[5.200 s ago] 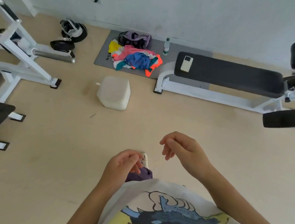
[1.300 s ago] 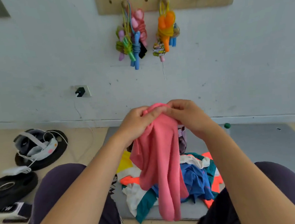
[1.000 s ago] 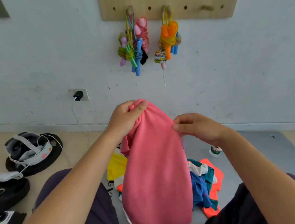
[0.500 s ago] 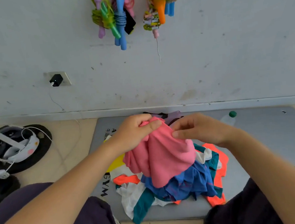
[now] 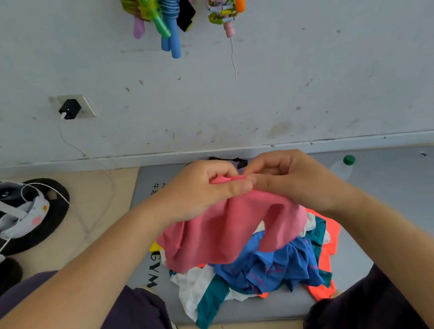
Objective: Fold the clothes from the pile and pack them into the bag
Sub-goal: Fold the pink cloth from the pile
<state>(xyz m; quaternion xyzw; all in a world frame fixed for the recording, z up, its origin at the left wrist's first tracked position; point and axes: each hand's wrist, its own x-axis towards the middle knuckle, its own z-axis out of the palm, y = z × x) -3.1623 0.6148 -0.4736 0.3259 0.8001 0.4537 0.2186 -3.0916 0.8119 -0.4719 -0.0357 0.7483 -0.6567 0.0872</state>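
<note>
My left hand (image 5: pixel 202 191) and right hand (image 5: pixel 288 177) pinched one edge of the pink garment (image 5: pixel 227 231) side by side, thumbs touching, its length hanging toward me onto the pile (image 5: pixel 272 269), probably bunched.

Grey mat (image 5: pixel 397 201): black block letters "GYM" near its left edge, printed sideways, partly overlapped by clothes pile (image 5: pixel 259 270) on one side. Further up same edge, a few small black characters, cut off by left hand (image 5: pixel 200 192), too small to read. No other legible text, number or brand anywhere in head view.
</note>
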